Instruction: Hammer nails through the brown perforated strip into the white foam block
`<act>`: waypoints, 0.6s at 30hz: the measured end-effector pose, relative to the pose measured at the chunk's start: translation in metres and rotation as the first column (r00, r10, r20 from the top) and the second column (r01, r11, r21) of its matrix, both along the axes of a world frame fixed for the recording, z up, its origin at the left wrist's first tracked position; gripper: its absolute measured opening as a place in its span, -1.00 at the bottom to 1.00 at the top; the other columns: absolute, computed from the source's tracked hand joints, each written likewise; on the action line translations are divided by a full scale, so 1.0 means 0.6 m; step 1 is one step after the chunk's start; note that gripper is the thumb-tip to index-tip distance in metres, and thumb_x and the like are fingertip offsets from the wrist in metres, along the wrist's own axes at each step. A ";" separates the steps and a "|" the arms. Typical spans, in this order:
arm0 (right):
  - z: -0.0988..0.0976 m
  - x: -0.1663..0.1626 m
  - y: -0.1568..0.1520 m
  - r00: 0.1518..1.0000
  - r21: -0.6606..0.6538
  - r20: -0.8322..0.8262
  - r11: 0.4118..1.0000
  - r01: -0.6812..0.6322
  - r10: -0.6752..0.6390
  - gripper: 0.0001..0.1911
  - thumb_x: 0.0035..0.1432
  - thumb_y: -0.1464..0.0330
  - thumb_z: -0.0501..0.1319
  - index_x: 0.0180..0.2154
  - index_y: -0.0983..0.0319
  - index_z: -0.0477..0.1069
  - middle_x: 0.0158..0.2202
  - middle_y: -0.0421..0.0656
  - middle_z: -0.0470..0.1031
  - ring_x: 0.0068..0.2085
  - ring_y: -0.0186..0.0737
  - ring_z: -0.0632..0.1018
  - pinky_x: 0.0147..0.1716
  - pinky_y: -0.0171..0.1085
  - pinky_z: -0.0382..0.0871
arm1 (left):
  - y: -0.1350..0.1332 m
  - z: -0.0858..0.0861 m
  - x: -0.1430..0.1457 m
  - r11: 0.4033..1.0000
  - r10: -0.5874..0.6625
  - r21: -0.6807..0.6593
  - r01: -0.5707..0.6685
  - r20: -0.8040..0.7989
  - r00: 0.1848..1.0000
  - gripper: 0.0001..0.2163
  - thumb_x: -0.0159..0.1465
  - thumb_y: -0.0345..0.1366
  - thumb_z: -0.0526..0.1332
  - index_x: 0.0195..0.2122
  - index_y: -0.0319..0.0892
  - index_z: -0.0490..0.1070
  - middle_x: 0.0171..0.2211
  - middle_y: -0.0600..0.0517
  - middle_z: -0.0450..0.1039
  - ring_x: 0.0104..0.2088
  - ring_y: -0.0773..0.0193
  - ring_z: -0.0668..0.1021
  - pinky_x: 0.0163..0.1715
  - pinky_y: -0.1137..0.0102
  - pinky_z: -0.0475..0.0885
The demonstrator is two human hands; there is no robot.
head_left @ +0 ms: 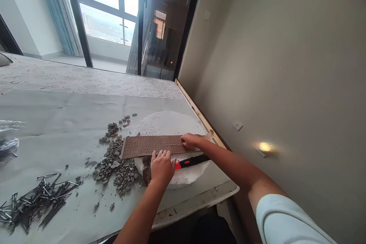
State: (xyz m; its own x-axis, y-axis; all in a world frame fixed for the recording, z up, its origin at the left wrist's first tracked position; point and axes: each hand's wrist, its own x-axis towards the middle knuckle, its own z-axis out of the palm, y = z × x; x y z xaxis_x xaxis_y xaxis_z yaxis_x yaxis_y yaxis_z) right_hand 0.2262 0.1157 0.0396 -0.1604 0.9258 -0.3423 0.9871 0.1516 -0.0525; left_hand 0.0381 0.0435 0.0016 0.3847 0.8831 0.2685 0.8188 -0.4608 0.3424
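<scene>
A brown strip of board [148,145] with rows of small holes lies across a round white foam-like disc [171,120]. My left hand [162,166] rests with outstretched fingers at the board's near edge. Closed into a pinch, my right hand [189,140] is over the board's right part; whatever its fingers hold is hidden. A short row of small pale pieces [174,145] sits in the board just left of those fingers. Partly beneath my left hand lies a hammer, with its dark head [146,170] to the left and its black and red handle [196,161] to the right.
Grey broken stone bits [114,166] are heaped left of the board. A pile of long nails [42,200] lies at the front left, and clear plastic packaging [8,145] at the left edge. A wooden rail [197,110] and a wall [274,65] border the table's right side.
</scene>
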 end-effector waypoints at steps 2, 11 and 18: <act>0.000 0.000 0.007 1.000 -0.039 0.009 0.999 0.008 -0.008 -0.72 0.03 0.48 0.10 -0.23 0.27 0.52 -0.26 -0.08 0.57 -0.37 -0.28 0.49 -0.44 -0.39 0.24 | 0.000 -0.001 0.001 1.000 0.006 0.007 -0.006 0.001 1.000 -0.70 0.24 -0.22 0.05 -0.09 -0.21 0.44 -0.08 -0.16 0.48 0.02 0.04 0.43 0.15 0.06 0.07; 0.004 0.000 0.022 0.998 -0.224 0.055 0.975 0.018 -0.006 -0.79 0.12 0.47 0.14 -0.19 0.34 0.46 -0.20 -0.05 0.52 -0.27 -0.22 0.49 -0.35 -0.31 0.34 | 0.001 -0.004 0.006 1.000 0.004 0.009 -0.004 -0.016 1.000 -0.69 0.23 -0.21 0.05 -0.09 -0.22 0.42 -0.08 -0.17 0.48 0.02 0.04 0.43 0.15 0.06 0.05; 0.013 -0.002 0.035 0.998 -0.338 0.062 0.941 0.006 0.015 -0.65 0.21 0.28 0.14 0.00 0.27 0.31 -0.02 -0.07 0.37 -0.10 -0.14 0.47 -0.16 -0.08 0.41 | 0.002 -0.006 0.006 1.000 0.002 -0.006 -0.002 0.008 1.000 -0.71 0.23 -0.22 0.05 -0.12 -0.22 0.43 -0.08 -0.19 0.47 0.02 0.04 0.43 0.17 0.06 0.02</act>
